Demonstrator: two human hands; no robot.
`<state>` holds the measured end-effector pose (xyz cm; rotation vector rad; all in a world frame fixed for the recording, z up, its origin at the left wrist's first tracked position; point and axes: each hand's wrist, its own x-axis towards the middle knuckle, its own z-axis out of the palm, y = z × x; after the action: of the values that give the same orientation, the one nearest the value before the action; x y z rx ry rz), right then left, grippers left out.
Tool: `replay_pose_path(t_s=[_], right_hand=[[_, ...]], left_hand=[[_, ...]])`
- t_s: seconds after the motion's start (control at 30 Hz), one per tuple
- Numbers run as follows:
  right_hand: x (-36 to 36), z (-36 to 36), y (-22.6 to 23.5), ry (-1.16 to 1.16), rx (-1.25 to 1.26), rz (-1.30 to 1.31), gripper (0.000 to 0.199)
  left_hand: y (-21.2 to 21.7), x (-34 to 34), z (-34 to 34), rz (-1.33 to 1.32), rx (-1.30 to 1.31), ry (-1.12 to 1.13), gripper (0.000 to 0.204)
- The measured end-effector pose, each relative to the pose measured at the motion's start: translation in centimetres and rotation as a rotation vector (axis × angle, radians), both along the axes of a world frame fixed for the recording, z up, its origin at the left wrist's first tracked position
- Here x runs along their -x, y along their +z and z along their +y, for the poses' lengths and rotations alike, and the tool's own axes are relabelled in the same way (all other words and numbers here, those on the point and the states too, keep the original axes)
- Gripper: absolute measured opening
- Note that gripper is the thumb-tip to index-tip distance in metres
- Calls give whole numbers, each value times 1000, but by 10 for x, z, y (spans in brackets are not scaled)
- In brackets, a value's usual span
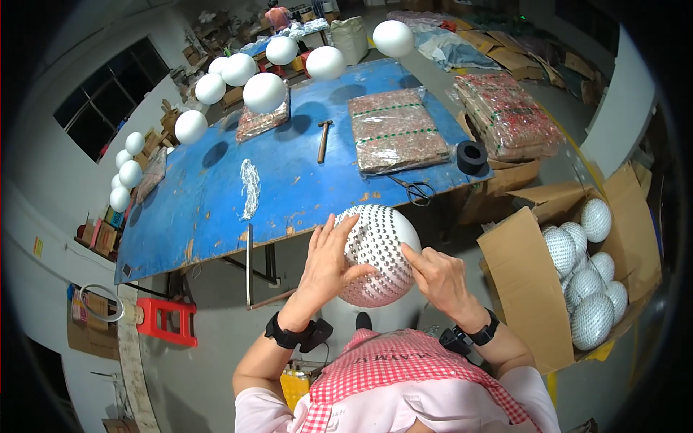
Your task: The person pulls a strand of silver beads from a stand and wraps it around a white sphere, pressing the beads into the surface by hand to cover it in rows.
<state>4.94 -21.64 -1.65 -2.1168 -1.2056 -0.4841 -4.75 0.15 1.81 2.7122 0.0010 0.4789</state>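
Only lettering I can pick out on my feed is a dark line across the red checked apron (404,361), bent with the cloth. There's also a little yellow label (37,247) on the left wall, way too small for me to read.

The ball (382,249) is white with rows of silvery studs, right in front of the wearer's chest, just off the near edge of the table. Left hand (326,263) is spread wide against its left side, thumb apart from the fingers. Right hand (442,280) has the index finger out and touching the ball's right side, other fingers curled; can't tell from here if anything's tucked in them.

Table (289,195) is blue and pretty beat up, paint chipped to brown in spots. On it I see a hammer (323,141), scissors (417,190), a roll of black tape (471,157), a clump of white string (250,189) and a plastic-wrapped bundle (398,131). Plain white balls (265,92) line the far and left sides.

Cardboard box (509,270) on the right holds more studded balls (592,317). Grey floor (195,382), red stool (168,322) on the left, pale walls, dark window (112,94), and another person (277,17) way at the back.
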Motion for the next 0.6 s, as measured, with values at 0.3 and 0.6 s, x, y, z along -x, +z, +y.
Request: replay_pose_path(t_s=[0.3, 0.6], right_hand=[[-7, 6, 5, 24, -54, 19, 34], [-14, 13, 6, 26, -69, 53, 34]], left_hand=[[1, -12, 13, -80, 86, 40, 47], [5, -21, -1, -19, 36, -32, 48]])
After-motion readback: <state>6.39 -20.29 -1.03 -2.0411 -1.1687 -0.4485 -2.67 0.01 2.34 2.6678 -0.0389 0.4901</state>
